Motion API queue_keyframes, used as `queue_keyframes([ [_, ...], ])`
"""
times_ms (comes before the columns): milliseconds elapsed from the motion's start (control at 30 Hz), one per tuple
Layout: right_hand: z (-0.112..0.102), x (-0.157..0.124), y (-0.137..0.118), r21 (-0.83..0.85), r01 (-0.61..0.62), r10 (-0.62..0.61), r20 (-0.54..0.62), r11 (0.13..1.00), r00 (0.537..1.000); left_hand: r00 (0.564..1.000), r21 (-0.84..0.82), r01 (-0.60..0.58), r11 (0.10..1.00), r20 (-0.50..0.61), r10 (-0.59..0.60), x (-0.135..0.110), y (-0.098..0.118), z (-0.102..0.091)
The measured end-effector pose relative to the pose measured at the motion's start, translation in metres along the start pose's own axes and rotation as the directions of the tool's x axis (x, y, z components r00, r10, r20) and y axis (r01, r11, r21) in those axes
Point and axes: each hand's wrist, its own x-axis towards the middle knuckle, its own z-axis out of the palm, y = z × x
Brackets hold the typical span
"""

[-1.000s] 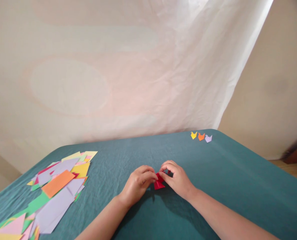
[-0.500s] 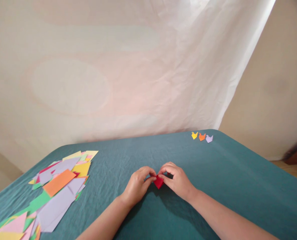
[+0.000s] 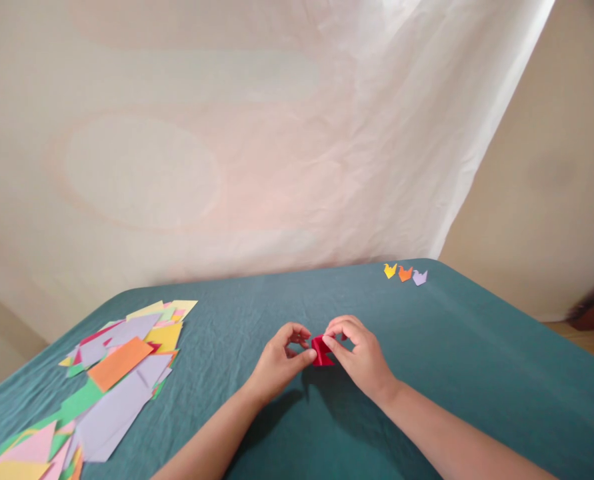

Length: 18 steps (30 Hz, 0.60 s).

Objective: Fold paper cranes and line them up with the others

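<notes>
A small piece of folded red paper [image 3: 321,351] is held up just over the table, between my two hands. At its left edge, the thumb and curled fingers of my left hand [image 3: 283,360] touch it, the thumb along the lower left corner. My right hand [image 3: 359,353] pinches its upper right part between thumb and forefinger. A notch shows on the paper's right side, partly behind the right fingers. Its back layers are hidden.
A heap of coloured paper sheets [image 3: 119,363] covers the left of the green-covered table [image 3: 257,300]. Three folded paper birds, yellow [image 3: 389,271], orange [image 3: 405,273] and lilac [image 3: 420,277], lie in a row at the far right. A pale cloth [image 3: 257,167] hangs behind.
The red paper has gone from a downward-pointing shape to a boxier, notched one. Both hands have shifted slightly up, and the left fingers have spread a little from the thumb.
</notes>
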Motion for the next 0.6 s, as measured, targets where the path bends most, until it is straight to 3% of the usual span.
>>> queue_keyframes([
  [100, 0.000, -0.002, -0.006, -0.039, 0.079, -0.080, -0.016, 0.996, 0.997, 0.999, 0.108, 0.010, 0.994, -0.050, -0.005, -0.001, 0.006, 0.000],
  [333, 0.000, -0.004, -0.012, -0.106, 0.261, -0.253, 0.087, 0.960, 0.964, 0.996, 0.299, -0.009, 0.954, -0.082, 0.036, -0.004, 0.011, 0.008],
  [600, 0.001, -0.003, -0.010, -0.180, 0.259, -0.250, 0.074, 0.949, 0.965, 0.985, 0.345, -0.087, 0.935, -0.114, 0.134, -0.009, 0.018, 0.011],
])
